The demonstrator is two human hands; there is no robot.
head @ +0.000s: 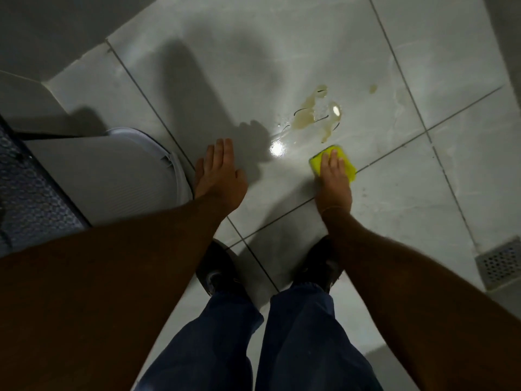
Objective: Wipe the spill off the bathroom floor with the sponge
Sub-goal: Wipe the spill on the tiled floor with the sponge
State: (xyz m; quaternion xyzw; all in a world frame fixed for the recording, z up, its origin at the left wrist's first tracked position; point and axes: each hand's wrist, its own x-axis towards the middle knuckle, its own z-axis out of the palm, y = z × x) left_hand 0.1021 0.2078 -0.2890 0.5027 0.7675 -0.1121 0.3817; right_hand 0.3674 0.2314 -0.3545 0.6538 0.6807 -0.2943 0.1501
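A yellowish-brown spill [307, 115] lies in patches on the pale tiled floor [225, 66], with a smaller drop [373, 88] to its right. My right hand [334, 183] presses flat on a yellow sponge [348, 167], which rests on the floor just below the spill's near edge. The sponge touches the lowest streak or sits just short of it; I cannot tell which. My left hand [218, 174] is spread flat, fingers together, over the floor to the left of the spill, holding nothing.
A white toilet [118, 170] stands at the left, close to my left hand. A metal floor drain [500, 263] sits at the right edge. My two dark shoes [222, 275] and blue trouser legs are below. A bright light reflection [276, 149] shines between my hands.
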